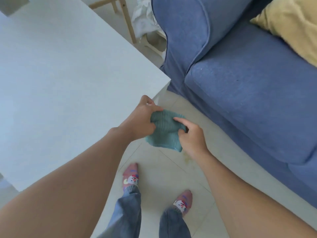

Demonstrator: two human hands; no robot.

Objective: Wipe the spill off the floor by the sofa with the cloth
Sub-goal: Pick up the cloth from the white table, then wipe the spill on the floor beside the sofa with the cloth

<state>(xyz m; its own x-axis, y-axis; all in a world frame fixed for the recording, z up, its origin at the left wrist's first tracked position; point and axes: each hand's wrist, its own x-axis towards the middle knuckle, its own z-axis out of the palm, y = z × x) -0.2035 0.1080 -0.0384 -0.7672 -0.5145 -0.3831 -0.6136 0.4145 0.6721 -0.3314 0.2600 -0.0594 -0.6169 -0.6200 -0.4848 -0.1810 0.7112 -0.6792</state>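
Head view: cloth [164,131] gathered, wiping not begun.
I saw left hand [142,119] and right hand [192,136] clamped on it; yellowish spill [187,158] beside sofa [248,93] remained.

Both bare arms stretched forward and down, hands close together. Left hand [140,120] closed in pinch grip, knuckles up. Right hand [192,136] also gripping, index finger [180,120] extended. Feet standing apart below.

Pale tiled floor [159,182] carries a yellowish spill [187,157], just below the right hand's fingers [180,120]. The blue sofa [257,100] stands beside it.
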